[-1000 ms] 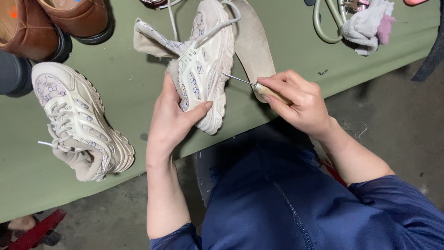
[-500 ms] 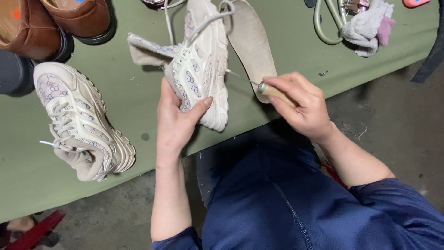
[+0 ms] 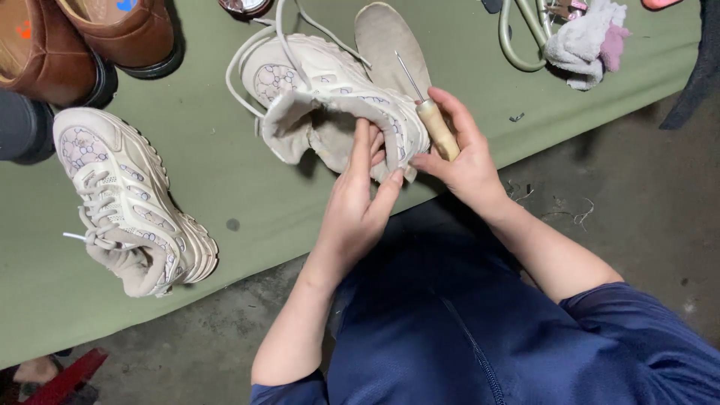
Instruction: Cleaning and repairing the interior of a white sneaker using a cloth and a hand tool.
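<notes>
A cream patterned sneaker point(image 3: 322, 90) lies on its side near the front edge of the green table point(image 3: 225, 180), its opening turned toward the left. My left hand point(image 3: 360, 202) presses flat against its heel. My right hand point(image 3: 461, 154) touches the heel from the right and grips an awl with a wooden handle point(image 3: 436, 127), its metal point aimed up and away. A loose beige insole point(image 3: 390, 37) lies behind the sneaker. The sneaker's white lace point(image 3: 247, 52) trails loose.
The matching sneaker point(image 3: 131, 202) lies at the left. Brown leather shoes point(image 3: 82, 37) stand at the back left. Scissors point(image 3: 521, 34) and a grey-pink cloth point(image 3: 589, 34) lie at the back right. Concrete floor shows below the table edge.
The sneaker has been turned from sole-side toward me onto its side, opening left. The awl, earlier poked at the sneaker's side, now points upward in my right hand.
</notes>
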